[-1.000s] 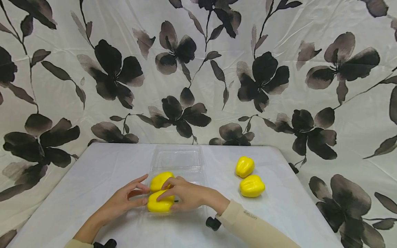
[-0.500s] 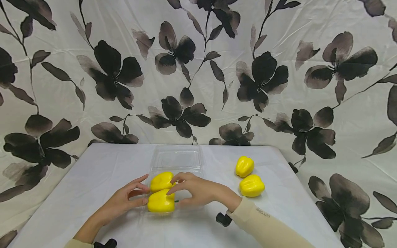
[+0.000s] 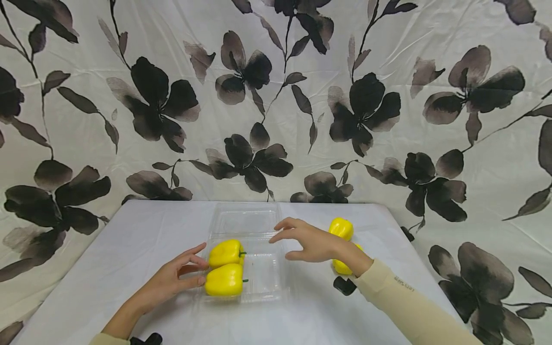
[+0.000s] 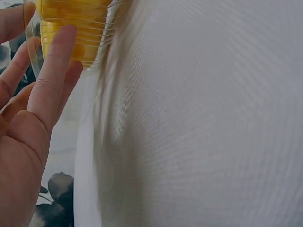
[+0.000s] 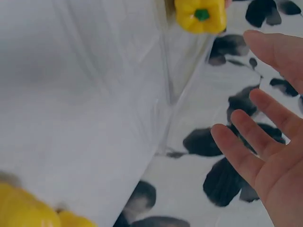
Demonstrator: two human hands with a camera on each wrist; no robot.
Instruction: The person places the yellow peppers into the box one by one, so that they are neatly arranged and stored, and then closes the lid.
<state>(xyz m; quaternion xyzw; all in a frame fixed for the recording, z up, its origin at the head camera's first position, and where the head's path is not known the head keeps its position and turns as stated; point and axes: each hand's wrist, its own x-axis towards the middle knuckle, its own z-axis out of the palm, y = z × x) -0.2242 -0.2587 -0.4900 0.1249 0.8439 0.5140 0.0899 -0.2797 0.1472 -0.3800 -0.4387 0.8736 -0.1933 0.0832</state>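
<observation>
Two yellow bell peppers, a nearer one (image 3: pixel 224 281) and a farther one (image 3: pixel 226 253), lie side by side in the left half of a clear plastic clamshell container (image 3: pixel 264 274), stems pointing right. My left hand (image 3: pixel 170 278) rests its extended fingers against the container's left side; the left wrist view shows them at the ribbed wall (image 4: pixel 102 33). Above the table, right of the container, my right hand (image 3: pixel 310 241) has its fingers spread and holds nothing. Partly behind that hand and wrist sit two more yellow bell peppers, a farther one (image 3: pixel 341 228) and a nearer one (image 3: pixel 340 267).
The container's lid (image 3: pixel 246 221) lies folded back toward the table's far edge. A white cloth covers the table (image 3: pixel 159 225). Behind it hangs a floral-print curtain (image 3: pixel 302 124). Black wrist-camera mounts show at both sleeves.
My right hand has let go of the nearer pepper in the container and moved right and away toward the two loose peppers. The left hand has stayed in place.
</observation>
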